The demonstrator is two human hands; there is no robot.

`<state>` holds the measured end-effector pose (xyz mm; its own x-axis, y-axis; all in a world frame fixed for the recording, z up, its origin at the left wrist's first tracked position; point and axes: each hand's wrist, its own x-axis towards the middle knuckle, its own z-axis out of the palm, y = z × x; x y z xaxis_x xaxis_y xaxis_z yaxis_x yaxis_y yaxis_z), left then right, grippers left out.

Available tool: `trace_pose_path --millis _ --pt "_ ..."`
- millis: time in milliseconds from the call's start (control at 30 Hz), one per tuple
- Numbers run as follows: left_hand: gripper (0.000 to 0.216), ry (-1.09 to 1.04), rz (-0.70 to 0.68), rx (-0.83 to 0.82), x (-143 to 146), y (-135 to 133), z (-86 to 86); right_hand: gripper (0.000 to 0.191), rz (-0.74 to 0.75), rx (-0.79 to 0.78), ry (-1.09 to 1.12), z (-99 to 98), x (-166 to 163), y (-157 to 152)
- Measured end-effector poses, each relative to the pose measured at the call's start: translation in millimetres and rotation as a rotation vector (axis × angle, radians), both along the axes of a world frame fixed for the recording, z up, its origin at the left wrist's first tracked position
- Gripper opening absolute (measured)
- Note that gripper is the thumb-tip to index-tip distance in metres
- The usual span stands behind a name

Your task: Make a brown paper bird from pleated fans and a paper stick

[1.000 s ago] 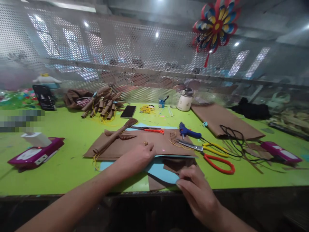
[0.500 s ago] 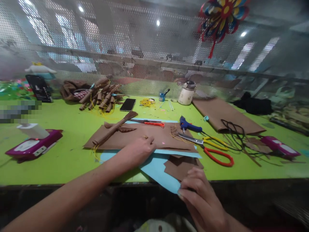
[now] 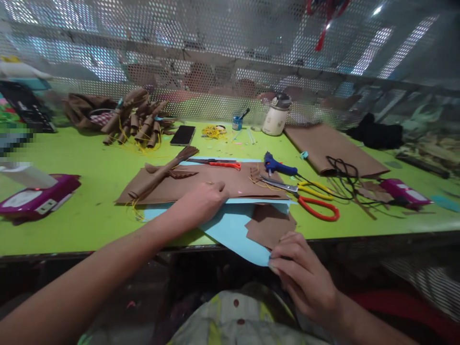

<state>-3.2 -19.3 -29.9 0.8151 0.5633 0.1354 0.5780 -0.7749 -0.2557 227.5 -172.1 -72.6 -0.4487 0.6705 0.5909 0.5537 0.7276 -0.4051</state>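
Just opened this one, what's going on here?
A person at a green table holds the corner of a blue sheet in the right hand, past the table's front edge. The curled left hand rests on a large brown sheet lying over part of the blue one. A rolled brown piece lies at the brown sheet's left end; large scissors and a blue glue gun lie toward its right.

The bright green table (image 3: 89,232) here carries blue paper (image 3: 230,225) that juts past its front; farther back sit brown rolls (image 3: 143,130), a dark phone (image 3: 183,135), tangled yellow string (image 3: 213,132), a pale bottle (image 3: 275,120) and a folded brown sheet (image 3: 339,149).
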Motion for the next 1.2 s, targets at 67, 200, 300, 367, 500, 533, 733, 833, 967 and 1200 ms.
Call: trace_pose_path --millis 67,200,300,367,500,533,733,833,967,1200 --pt "0.019 -0.008 0.02 -0.015 1 0 2.0 0.026 -0.007 -0.02 -0.002 3.2 4 0" --pt "0.019 -0.022 0.056 -0.044 1 0 5.0 0.035 -0.134 -0.071 -0.032 10.7 10 7" --pt "0.019 -0.024 0.064 -0.051 1 1 5.4 0.046 -0.243 -0.077 -0.185 12.3 10 13" --pt "0.019 -0.028 0.071 -0.051 1 1 5.1 0.049 -0.262 -0.06 -0.316 10.9 8 16" --pt "0.019 -0.049 0.077 -0.054 1 2 5.3 0.048 -0.291 -0.013 -0.481 8.9 1 18" --pt "0.019 -0.057 0.076 -0.059 1 3 5.7 0.048 -0.297 -0.01 -0.508 9.6 0 19" --pt "0.023 -0.121 0.082 -0.087 0 4 6.3 0.037 -0.287 -0.022 -0.596 25.5 -3 25" --pt "0.023 -0.179 0.079 -0.109 -1 5 6.2 0.03 -0.221 -0.002 -0.582 35.7 3 30" --pt "0.023 -0.169 0.105 -0.12 0 4 7.9 0.025 -0.217 0.102 -0.496 36.6 15 45" --pt "0.02 -0.109 0.133 -0.067 0 4 6.8 0.023 -0.207 0.274 -0.47 20.2 14 81"
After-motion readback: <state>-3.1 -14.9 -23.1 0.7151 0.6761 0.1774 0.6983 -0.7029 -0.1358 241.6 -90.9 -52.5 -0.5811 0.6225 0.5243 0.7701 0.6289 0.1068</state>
